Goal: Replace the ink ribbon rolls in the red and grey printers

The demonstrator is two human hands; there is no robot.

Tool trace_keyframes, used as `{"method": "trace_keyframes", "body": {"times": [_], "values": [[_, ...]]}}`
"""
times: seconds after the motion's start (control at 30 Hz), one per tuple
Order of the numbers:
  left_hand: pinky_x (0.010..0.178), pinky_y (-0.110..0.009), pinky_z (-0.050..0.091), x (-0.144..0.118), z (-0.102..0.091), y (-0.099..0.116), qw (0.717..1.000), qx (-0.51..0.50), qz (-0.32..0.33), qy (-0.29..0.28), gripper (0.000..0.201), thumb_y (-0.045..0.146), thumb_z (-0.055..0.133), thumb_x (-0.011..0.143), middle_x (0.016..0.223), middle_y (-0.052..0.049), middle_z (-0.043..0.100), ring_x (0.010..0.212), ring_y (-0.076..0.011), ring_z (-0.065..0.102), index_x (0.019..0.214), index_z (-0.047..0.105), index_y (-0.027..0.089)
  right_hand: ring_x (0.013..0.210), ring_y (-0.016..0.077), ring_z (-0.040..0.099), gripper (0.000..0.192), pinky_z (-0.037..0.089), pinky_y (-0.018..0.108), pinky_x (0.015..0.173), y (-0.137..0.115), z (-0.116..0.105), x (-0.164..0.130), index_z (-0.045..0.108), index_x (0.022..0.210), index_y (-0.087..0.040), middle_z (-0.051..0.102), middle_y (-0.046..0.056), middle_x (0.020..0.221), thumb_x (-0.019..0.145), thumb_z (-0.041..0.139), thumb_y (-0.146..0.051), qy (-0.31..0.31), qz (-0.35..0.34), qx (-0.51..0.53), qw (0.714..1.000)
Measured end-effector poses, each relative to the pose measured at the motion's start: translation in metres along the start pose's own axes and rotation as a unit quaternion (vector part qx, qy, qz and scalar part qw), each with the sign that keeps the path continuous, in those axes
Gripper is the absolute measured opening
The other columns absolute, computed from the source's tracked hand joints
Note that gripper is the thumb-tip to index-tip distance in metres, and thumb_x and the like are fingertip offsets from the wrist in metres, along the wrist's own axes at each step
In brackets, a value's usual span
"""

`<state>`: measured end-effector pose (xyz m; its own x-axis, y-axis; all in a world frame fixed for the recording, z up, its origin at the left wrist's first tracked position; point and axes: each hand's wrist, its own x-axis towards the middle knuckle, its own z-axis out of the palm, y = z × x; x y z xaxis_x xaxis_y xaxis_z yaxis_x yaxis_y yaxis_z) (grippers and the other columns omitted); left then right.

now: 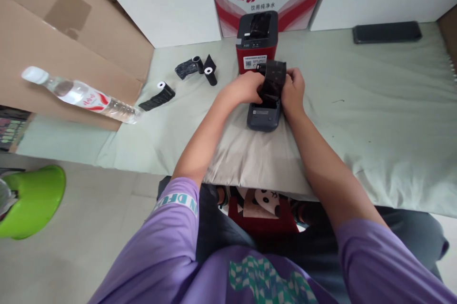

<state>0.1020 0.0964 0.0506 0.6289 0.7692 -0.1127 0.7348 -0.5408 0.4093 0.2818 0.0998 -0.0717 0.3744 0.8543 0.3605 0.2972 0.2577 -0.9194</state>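
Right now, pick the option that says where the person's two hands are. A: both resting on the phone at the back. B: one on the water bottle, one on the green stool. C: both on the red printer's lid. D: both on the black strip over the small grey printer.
D: the left hand and right hand both grip the black strip above the grey printer; the red printer stands untouched behind.

I see both hands over the grey printer [263, 116] on the pale cloth [374, 104]. Left hand [246, 87] and right hand [293, 89] grip a black roll strip [273, 80] from either side, approx. above the printer's open top. Red printer [257, 42] sits just behind. Three black rolls [200, 68] lie to the left, w/ a water bottle [80, 94] further left.
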Motion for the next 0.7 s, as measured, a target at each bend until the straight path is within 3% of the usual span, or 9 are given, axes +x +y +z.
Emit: {"method": "trace_keyframes", "body": {"times": [0.2, 0.43, 0.5, 0.6, 0.63, 0.7], "values": [[0.088, -0.034, 0.053, 0.001, 0.001, 0.001, 1.000, 0.000, -0.004, -0.010, 0.027, 0.021, 0.081, 0.069, 0.094, -0.007, 0.079, 0.100, -0.0274, 0.072, 0.096, 0.080, 0.017, 0.100, 0.0253, 0.066, 0.036, 0.053, 0.053, 0.106, -0.006, -0.001, -0.001, 0.056, 0.086, -0.026, 0.067, 0.004, 0.092, 0.101, 0.048, -0.057, 0.003, 0.011, -0.002, 1.000], [0.086, -0.032, 0.052, -0.022, -0.034, 0.014, 0.992, -0.110, 0.055, 0.037, 0.023, 0.031, 0.071, 0.085, 0.094, -0.005, 0.078, 0.097, -0.0223, 0.073, 0.099, 0.080, 0.014, 0.101, 0.0248, 0.065, 0.039, 0.053, 0.050, 0.103, -0.005, -0.001, -0.001, 0.057, 0.088, -0.026, 0.066, 0.004, 0.092, 0.102, 0.045, -0.060, -0.006, 0.004, -0.006, 1.000], [0.085, -0.032, 0.053, -0.034, -0.046, 0.019, 0.982, -0.164, 0.092, -0.007, 0.026, 0.036, 0.070, 0.088, 0.096, -0.004, 0.080, 0.096, -0.0210, 0.074, 0.100, 0.081, 0.016, 0.101, 0.0250, 0.065, 0.041, 0.053, 0.050, 0.102, -0.002, -0.001, 0.000, 0.058, 0.089, -0.025, 0.066, 0.004, 0.093, 0.102, 0.044, -0.062, -0.006, -0.003, -0.007, 1.000], [0.086, -0.032, 0.055, -0.049, -0.059, 0.025, 0.963, -0.202, 0.099, -0.149, 0.029, 0.042, 0.067, 0.091, 0.091, -0.004, 0.084, 0.092, -0.0208, 0.079, 0.098, 0.082, 0.018, 0.097, 0.0244, 0.065, 0.048, 0.054, 0.049, 0.097, 0.000, -0.001, 0.001, 0.058, 0.088, -0.025, 0.065, 0.003, 0.089, 0.102, 0.041, -0.068, -0.006, -0.013, -0.015, 1.000], [0.087, -0.033, 0.055, -0.051, -0.061, 0.025, 0.961, -0.200, 0.091, -0.170, 0.030, 0.043, 0.065, 0.092, 0.090, -0.004, 0.084, 0.092, -0.0209, 0.080, 0.097, 0.082, 0.018, 0.095, 0.0242, 0.065, 0.050, 0.054, 0.048, 0.095, -0.001, -0.001, 0.001, 0.059, 0.086, -0.025, 0.064, 0.003, 0.087, 0.101, 0.040, -0.070, -0.012, -0.014, -0.014, 1.000], [0.087, -0.033, 0.055, -0.051, -0.061, 0.024, 0.971, -0.178, 0.073, -0.139, 0.029, 0.041, 0.062, 0.094, 0.088, -0.006, 0.085, 0.090, -0.0209, 0.079, 0.091, 0.080, 0.018, 0.092, 0.0240, 0.066, 0.056, 0.056, 0.046, 0.089, -0.006, -0.002, 0.000, 0.059, 0.081, -0.025, 0.063, 0.003, 0.082, 0.100, 0.039, -0.074, -0.027, -0.009, 0.005, 1.000]]}}
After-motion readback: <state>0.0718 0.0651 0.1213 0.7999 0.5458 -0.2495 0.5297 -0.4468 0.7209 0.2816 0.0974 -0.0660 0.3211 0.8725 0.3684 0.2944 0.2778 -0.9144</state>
